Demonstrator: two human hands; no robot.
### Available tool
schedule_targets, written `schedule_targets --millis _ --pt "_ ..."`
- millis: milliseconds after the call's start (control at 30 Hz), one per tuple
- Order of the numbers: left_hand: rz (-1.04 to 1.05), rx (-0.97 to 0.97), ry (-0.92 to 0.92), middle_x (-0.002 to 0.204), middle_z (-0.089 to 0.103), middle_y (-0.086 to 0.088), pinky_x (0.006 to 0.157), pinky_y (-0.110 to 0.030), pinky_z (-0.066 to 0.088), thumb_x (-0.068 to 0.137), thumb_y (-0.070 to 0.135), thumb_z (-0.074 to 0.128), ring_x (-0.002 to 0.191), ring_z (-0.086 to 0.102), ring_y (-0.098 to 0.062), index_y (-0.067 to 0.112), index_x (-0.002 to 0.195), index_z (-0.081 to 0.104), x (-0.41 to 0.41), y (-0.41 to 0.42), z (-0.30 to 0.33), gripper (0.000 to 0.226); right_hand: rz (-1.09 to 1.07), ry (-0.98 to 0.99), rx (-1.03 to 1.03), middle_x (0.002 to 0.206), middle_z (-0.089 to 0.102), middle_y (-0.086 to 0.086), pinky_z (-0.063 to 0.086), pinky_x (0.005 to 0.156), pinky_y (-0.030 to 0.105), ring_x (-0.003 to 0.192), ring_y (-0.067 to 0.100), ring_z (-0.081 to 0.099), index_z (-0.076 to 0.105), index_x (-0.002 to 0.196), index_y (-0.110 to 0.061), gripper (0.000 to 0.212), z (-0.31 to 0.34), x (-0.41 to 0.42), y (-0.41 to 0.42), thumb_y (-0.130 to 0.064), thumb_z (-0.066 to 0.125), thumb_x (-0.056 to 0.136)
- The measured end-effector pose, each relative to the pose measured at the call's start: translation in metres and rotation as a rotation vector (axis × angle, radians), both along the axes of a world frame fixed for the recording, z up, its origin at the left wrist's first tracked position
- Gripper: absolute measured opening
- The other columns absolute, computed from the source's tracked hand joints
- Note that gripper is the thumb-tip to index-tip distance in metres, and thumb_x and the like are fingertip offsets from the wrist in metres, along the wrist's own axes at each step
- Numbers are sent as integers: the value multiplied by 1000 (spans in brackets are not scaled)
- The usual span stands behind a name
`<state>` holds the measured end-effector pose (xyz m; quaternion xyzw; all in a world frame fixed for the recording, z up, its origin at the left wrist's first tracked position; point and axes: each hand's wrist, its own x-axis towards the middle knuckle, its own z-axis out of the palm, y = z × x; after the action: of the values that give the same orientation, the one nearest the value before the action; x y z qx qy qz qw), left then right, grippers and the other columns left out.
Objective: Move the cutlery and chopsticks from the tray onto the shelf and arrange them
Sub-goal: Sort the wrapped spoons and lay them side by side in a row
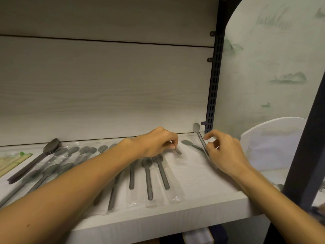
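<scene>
Head view: right hand (224, 152) grips a wrapped spoon (199, 135) at 3 o'clock on the shelf (202, 175); left hand (155, 143) pinches another wrapped piece (177, 152) beside it

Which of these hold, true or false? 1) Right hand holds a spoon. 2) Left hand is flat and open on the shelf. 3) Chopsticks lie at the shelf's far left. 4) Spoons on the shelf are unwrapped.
1) True: the right hand grips a wrapped spoon, bowl raised toward the back panel.
2) False: the left hand pinches a wrapped utensil.
3) True: the packaged chopsticks lie at the far left of the shelf.
4) False: most wrapped spoons sit in clear sleeves.
</scene>
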<state>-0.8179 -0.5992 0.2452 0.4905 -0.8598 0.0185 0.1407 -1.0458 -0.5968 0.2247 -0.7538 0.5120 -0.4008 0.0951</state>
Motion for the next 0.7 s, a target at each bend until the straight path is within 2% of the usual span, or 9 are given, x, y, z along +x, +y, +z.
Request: schedule_targets --millis 167,233,333,400,433,500,567,633,700 --pt "-42 -47 -24 89 65 0 73 -34 50 95 5 52 77 58 -16 12 96 61 17 8 1 11 21 27 17 66 67 10 43 61 28 68 24 61 64 95 -21 20 0 2 3 -11 48 90" --pt "-47 8 2 92 66 4 76 -28 49 94 11 56 81 58 -10 14 99 63 21 10 -1 9 37 45 32 67 66 12 41 58 21 66 24 59 64 94 -23 21 1 4 6 -11 47 91" --pt "-13 111 91 110 67 8 88 -21 45 95 24 58 100 58 -5 19 114 63 22 14 -1 20 63 45 76 61 65 5 39 51 10 52 12 54 67 88 -27 26 4 6 9 -11 47 92" --pt "10 131 114 117 65 8 90 -17 43 97 25 54 107 57 -5 20 119 63 23 17 1 25 76 16 110 62 69 -3 39 53 7 55 8 58 69 78 -30 28 6 8 9 -12 51 91" --pt "19 135 107 118 65 8 90 -18 42 98 25 52 108 57 -6 21 120 63 22 19 2 25 80 -8 124 65 70 -5 41 56 7 60 10 61 70 73 -30 29 6 8 9 -14 53 90" --pt "48 162 75 116 65 8 91 -22 43 99 24 47 107 57 -9 23 119 64 20 20 1 26 103 -88 158 65 71 -8 49 65 20 64 13 64 73 69 -25 27 8 7 13 -17 57 89" --pt "78 214 52 108 66 10 91 -23 44 99 20 44 103 58 -9 24 118 65 19 21 -1 29 157 -193 197 69 72 -11 51 67 29 64 15 62 75 74 -19 22 9 7 22 -22 59 89" --pt "92 233 49 103 64 13 92 -21 43 97 18 42 100 57 -7 25 117 66 19 20 -2 32 208 -260 206 75 74 -10 51 69 32 69 15 63 76 78 -16 23 11 8 34 -30 62 89" --pt "106 233 55 104 63 15 92 -19 41 97 18 41 98 54 -4 26 117 66 20 21 -1 33 248 -283 207 77 74 -5 49 68 28 71 11 65 76 78 -18 24 13 8 45 -35 63 88"
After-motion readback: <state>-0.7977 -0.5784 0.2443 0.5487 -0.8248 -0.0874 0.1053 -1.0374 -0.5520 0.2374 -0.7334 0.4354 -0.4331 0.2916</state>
